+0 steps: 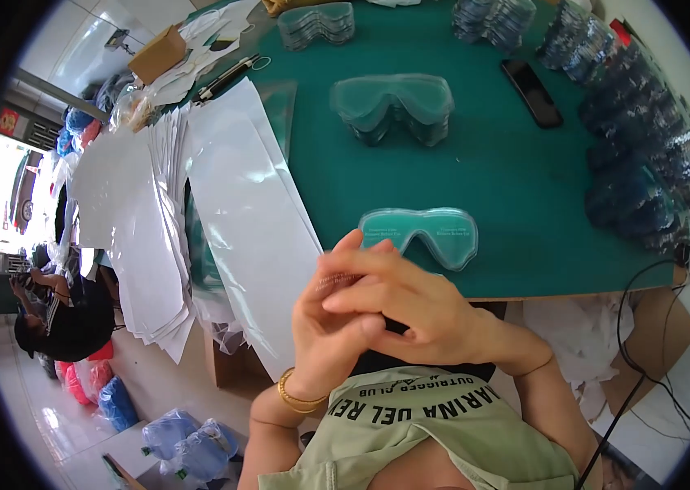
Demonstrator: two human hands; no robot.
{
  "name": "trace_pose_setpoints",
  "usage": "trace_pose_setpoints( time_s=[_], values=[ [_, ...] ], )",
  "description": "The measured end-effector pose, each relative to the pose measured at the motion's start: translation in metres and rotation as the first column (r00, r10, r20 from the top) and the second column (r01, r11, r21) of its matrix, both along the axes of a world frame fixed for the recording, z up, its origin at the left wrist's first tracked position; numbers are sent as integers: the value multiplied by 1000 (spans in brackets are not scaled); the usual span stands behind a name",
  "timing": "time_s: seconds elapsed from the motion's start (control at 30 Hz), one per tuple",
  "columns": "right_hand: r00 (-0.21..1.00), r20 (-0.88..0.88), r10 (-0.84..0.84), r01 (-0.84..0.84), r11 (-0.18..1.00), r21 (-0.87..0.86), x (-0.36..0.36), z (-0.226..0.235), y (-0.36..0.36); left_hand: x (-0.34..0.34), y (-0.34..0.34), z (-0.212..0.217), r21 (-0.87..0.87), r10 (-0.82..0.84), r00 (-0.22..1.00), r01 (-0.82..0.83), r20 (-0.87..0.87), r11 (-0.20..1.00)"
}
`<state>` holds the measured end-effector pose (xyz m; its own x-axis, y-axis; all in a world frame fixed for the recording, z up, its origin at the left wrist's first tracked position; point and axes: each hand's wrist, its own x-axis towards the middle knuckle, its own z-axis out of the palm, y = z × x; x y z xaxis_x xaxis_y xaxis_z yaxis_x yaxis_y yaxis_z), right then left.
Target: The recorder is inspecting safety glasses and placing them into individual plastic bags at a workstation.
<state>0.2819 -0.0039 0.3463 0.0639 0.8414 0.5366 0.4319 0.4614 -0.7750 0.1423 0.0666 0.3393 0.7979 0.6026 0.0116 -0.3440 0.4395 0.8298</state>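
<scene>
- Head view: both hands are together at the near edge of the green counter (pixel 525 188), just above the person's chest.
- Right hand (pixel 410 306) lies over the left hand (pixel 324 335), fingers laid across each other; palms pressed close.
- Grip: both hands are folded against one another, narrow. I cannot tell whether anything thin is caught between them.
- Gold bangles (pixel 300 396) sit on the left wrist.
- Nearest item: a single clear goggle lens (pixel 420 234), teal-tinted, flat on the counter just beyond the fingertips, apart from them.
- Farther back at centre: a small stack of the same goggle lenses (pixel 392 106), piled flat.
- Another stack of lenses (pixel 317 24) sits at the far edge, and one more (pixel 494 18) to its right.
- Right side of the counter: a long overlapping row of lenses (pixel 643 155) runs along the edge.
- A black phone (pixel 532 92) lies face up between the centre stack and that row.
- Left side: white sheets (pixel 235 212), fanned and overhanging the counter's edge.
- A small cardboard box (pixel 158 54) sits at the far left corner.
- Below left, on the floor: another person (pixel 63 314) in dark clothing, seated.
</scene>
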Motion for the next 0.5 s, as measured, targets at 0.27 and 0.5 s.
trace_pose_setpoints(
  time_s=[0.27,0.5],
  values=[
    [875,-397,-276,-12,808,-589,59,-1,-38,10,-1,-25,-385,26,976,61,217,921],
    [783,-510,-357,251,931,-266,56,-23,-43,31,8,-22,-32,122,984,-127,-127,991]
  ],
)
